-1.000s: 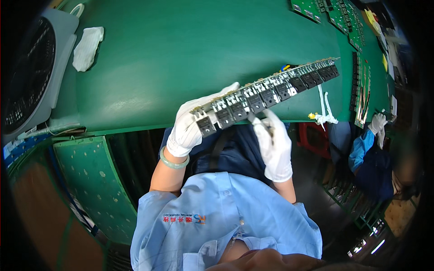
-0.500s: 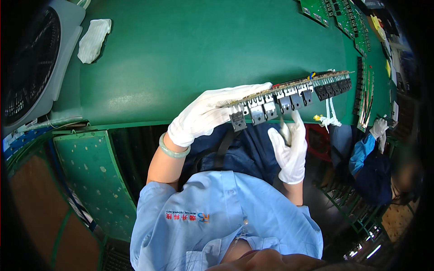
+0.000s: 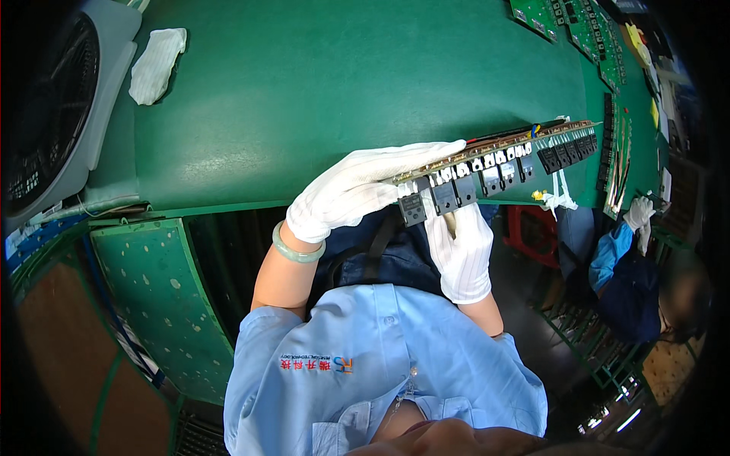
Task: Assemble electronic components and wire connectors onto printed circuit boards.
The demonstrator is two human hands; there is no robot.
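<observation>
Circuit board (image 3: pixel 502 163) between flat left hand (image 3: pixel 357 190) and right hand (image 3: pixel 460 251).

A long circuit board (image 3: pixel 498 161) with a row of small black parts is held over the near edge of a green table (image 3: pixel 342 83). It slants up toward 2 o'clock. The left hand (image 3: pixel 365 188), in a white glove, lies flat along the top side of the board. The right hand (image 3: pixel 460 251), also in a white glove, is under the board and touches its low end. A pale green bangle (image 3: pixel 296 251) sits on the left wrist. At 10 o'clock a white cloth (image 3: pixel 156 64) lies on the table, beside a grey fan (image 3: pixel 57 114). At 1 o'clock more green boards (image 3: pixel 566 19) lie far off. At 3 o'clock another person's gloved hand (image 3: pixel 637 213) shows.
</observation>
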